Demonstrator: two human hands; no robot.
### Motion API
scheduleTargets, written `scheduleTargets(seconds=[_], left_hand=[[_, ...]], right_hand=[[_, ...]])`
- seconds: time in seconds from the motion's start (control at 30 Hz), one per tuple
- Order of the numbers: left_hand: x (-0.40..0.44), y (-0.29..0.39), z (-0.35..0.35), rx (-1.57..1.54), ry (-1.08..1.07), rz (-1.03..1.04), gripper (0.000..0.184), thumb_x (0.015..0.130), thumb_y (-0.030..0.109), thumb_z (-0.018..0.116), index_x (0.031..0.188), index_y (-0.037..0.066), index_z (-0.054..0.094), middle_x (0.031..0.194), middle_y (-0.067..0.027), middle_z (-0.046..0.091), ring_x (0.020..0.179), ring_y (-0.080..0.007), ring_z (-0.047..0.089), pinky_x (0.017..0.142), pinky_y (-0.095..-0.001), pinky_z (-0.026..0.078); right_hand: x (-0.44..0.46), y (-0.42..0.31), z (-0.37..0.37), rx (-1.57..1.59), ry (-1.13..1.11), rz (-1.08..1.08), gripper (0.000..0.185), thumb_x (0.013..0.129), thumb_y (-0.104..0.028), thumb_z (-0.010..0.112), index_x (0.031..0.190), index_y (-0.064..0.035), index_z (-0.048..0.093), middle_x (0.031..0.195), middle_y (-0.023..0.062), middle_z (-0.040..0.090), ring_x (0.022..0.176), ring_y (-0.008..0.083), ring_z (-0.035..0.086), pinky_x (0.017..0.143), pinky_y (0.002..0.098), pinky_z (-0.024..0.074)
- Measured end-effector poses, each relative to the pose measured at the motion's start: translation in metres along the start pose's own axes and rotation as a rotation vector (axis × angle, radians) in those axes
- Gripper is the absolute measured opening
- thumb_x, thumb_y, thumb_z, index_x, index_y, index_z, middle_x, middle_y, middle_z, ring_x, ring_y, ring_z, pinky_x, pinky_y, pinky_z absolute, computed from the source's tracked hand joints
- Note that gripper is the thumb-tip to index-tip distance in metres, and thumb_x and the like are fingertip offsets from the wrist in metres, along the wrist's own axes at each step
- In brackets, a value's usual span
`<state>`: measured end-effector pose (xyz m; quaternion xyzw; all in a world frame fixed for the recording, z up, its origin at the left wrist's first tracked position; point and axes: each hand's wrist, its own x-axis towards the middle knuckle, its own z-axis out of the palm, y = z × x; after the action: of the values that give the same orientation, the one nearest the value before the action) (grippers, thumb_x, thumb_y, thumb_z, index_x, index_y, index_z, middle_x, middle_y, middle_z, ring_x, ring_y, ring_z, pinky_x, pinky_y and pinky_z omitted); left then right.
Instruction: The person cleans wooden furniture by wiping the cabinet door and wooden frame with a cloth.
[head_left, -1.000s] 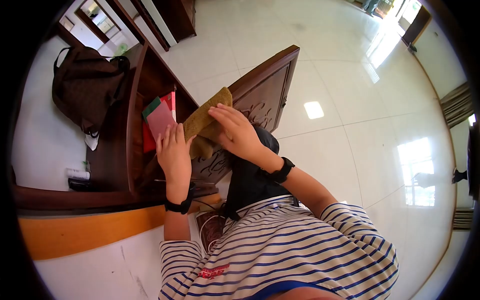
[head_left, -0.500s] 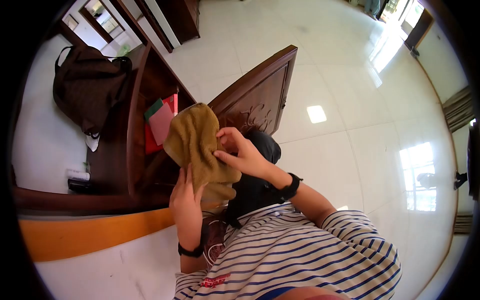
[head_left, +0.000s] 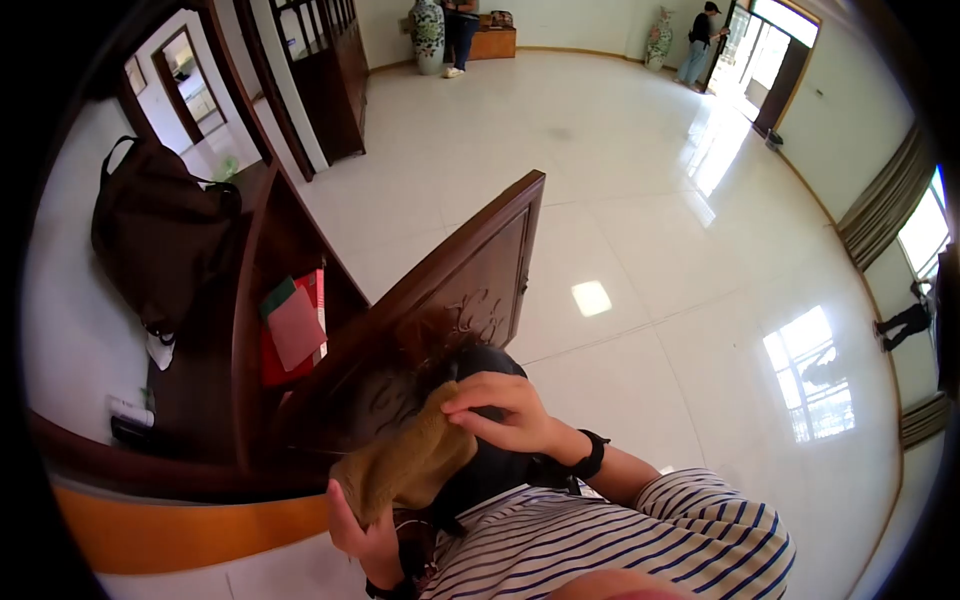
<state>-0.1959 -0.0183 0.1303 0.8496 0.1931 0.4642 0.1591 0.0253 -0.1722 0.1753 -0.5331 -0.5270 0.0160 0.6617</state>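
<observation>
A folded brown cloth [head_left: 400, 465] is stretched between my two hands, low in the view. My right hand [head_left: 505, 412] pinches its upper right corner between thumb and fingers. At the cloth's lower left end, my left hand [head_left: 362, 532] grips it, with part of the fingers hidden behind the fabric. Just beyond the cloth stands the open carved wooden door [head_left: 440, 310] of a dark cabinet [head_left: 255, 330]. Inside the cabinet lie a pink sheet [head_left: 296, 330], a green one [head_left: 278, 294] and a red item [head_left: 275, 368].
A dark brown bag [head_left: 165, 235] rests on the cabinet top, with a white cylinder [head_left: 130, 411] near the front. Across the tiled floor, people stand by a tall vase [head_left: 428, 38] and by the doorway. Another person is at the far right.
The view has tilted up, showing more of the room. The cloth, spread open half a second ago, is folded narrower and nearer my body, away from the cabinet opening.
</observation>
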Motion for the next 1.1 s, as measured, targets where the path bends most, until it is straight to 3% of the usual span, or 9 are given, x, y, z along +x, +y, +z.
scheduleTargets(seconds=[0.1,0.23,0.37,0.47,0.53,0.57,0.67,0.8,1.1], left_hand=[[0.018,0.009,0.005,-0.019,-0.095,-0.258,0.08,0.07,0.003,0.08,0.141,-0.001,0.044,0.136,-0.0201,0.053,0.122,-0.0341,0.054,0.101,-0.0382,0.042],[0.06,0.001,0.011,-0.024,-0.03,-0.108,0.076,0.075,0.003,0.077,0.143,0.003,0.043,0.135,-0.0171,0.055,0.119,-0.0328,0.055,0.102,-0.0393,0.041],[0.12,-0.01,0.027,-0.1,0.074,-0.199,0.067,0.084,0.005,0.071,0.143,0.003,0.041,0.131,-0.0159,0.057,0.121,-0.0318,0.054,0.104,-0.0404,0.04],[0.136,-0.03,0.055,0.197,0.002,-0.027,0.048,0.092,0.017,0.063,0.135,0.003,0.049,0.124,-0.0151,0.059,0.118,-0.0337,0.054,0.098,-0.0414,0.043],[0.131,-0.045,0.077,0.488,-0.229,0.157,0.037,0.097,0.027,0.055,0.125,0.003,0.057,0.117,-0.0137,0.062,0.12,-0.0312,0.054,0.093,-0.0402,0.046],[0.13,-0.046,0.082,0.517,-0.115,0.208,0.033,0.099,0.032,0.049,0.111,0.004,0.062,0.102,-0.0112,0.065,0.109,-0.0297,0.059,0.084,-0.04,0.048],[0.13,-0.05,0.086,0.461,-0.159,0.103,0.027,0.097,0.029,0.051,0.096,0.004,0.063,0.084,-0.0103,0.063,0.087,-0.03,0.062,0.074,-0.0412,0.048],[0.137,-0.044,0.088,0.541,-0.287,-0.023,0.028,0.097,0.023,0.049,0.09,0.002,0.064,0.085,-0.0146,0.067,0.078,-0.0337,0.063,0.071,-0.0432,0.049],[0.142,-0.023,0.122,0.595,-0.105,-0.063,0.034,0.093,0.018,0.046,0.068,0.001,0.06,0.07,-0.019,0.064,0.067,-0.0375,0.061,0.063,-0.0463,0.048]], right_hand=[[0.004,0.008,0.0,-0.124,0.039,0.032,0.025,0.084,0.002,0.068,0.109,-0.0026,0.067,0.103,0.0134,0.068,0.092,0.0257,0.067,0.08,0.0316,0.0525],[0.037,0.025,0.006,-0.25,0.093,-0.107,0.03,0.085,0.004,0.066,0.114,-0.0036,0.066,0.107,0.0132,0.068,0.095,0.0283,0.066,0.079,0.0325,0.0526],[0.106,0.043,0.024,-0.166,0.147,-0.01,0.02,0.085,0.0,0.063,0.105,-0.0016,0.065,0.104,0.0139,0.065,0.095,0.0292,0.063,0.085,0.0362,0.0506],[0.123,0.089,0.042,-0.418,-0.011,-0.163,0.018,0.085,-0.014,0.06,0.099,-0.0021,0.063,0.099,0.014,0.063,0.089,0.0297,0.061,0.086,0.0389,0.0483],[0.111,0.104,0.052,-0.611,-0.057,-0.207,0.021,0.084,-0.021,0.059,0.093,-0.003,0.062,0.094,0.0134,0.062,0.085,0.0292,0.06,0.082,0.0394,0.0477],[0.105,0.109,0.056,-0.806,-0.102,-0.252,0.025,0.083,-0.029,0.059,0.087,-0.0038,0.061,0.089,0.0127,0.061,0.081,0.0288,0.058,0.078,0.0399,0.0471],[0.11,0.115,0.061,-0.894,-0.119,-0.193,0.026,0.078,-0.032,0.058,0.076,-0.0059,0.059,0.074,0.0095,0.057,0.07,0.0262,0.056,0.068,0.0376,0.0452],[0.118,0.12,0.065,-0.882,-0.072,-0.259,0.024,0.074,-0.03,0.059,0.067,-0.007,0.056,0.063,0.0072,0.053,0.063,0.0263,0.053,0.062,0.0381,0.0435],[0.115,0.123,0.052,-0.862,-0.141,-0.301,0.024,0.079,-0.027,0.056,0.065,-0.007,0.056,0.062,0.0081,0.054,0.059,0.0265,0.054,0.061,0.0387,0.0447]])
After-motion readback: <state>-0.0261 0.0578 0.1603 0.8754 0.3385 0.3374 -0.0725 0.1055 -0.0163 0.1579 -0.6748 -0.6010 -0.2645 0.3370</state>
